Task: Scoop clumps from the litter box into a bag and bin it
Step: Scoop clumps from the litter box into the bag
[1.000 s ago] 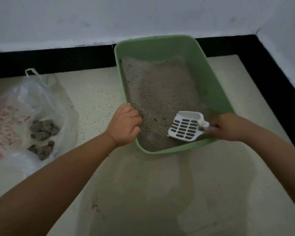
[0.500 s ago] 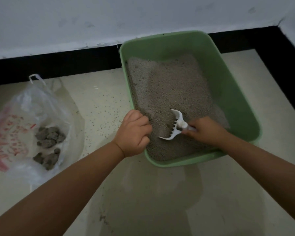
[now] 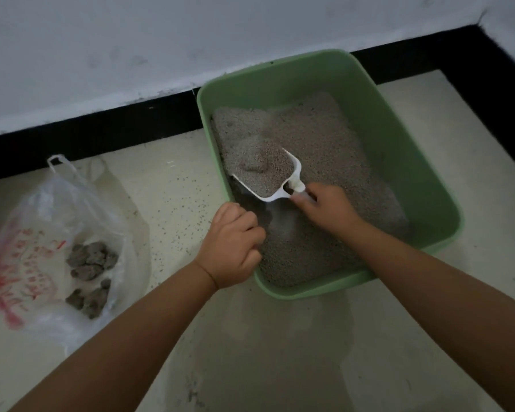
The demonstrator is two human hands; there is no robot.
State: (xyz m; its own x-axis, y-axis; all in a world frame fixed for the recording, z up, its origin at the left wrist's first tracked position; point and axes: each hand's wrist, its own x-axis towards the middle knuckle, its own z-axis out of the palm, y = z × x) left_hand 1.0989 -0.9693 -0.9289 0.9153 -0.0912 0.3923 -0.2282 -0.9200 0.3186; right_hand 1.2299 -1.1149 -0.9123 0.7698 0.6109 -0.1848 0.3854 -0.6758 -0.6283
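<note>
Litter box (image 3: 414, 162): green plastic tray on the pale speckled floor (image 3: 280, 352); its far end is near the black skirting at the foot of the white wall (image 3: 131, 40). All positions below are given relative to this tray.
Litter (image 3: 333, 150): grey granules cover the tray bottom, piled higher toward the far end.
Scoop (image 3: 280, 185): white plastic, inside the tray near its left wall, bowl facing up and heaped with litter; a darker lump shows in the heap. The bowl appears raised above the litter surface, with a blurred fall of grains beneath it.
Right hand (image 3: 324, 208): inside the tray, near its middle; fingers curled round the scoop handle, which they cover almost entirely.
Left hand (image 3: 232, 248): at the near-left corner of the tray; fingers curled over the left rim and gripping it, thumb on the outer side.
Bag (image 3: 57, 239): translucent plastic with red print, lying open on the floor well to the left of the tray, one loop handle standing up at its far edge.
Clumps (image 3: 89, 272): dark grey lumps, in two small groups, inside the bag, well apart from the tray.
Loose grains: dark specks scattered on the floor between the bag and the left wall of the tray.
</note>
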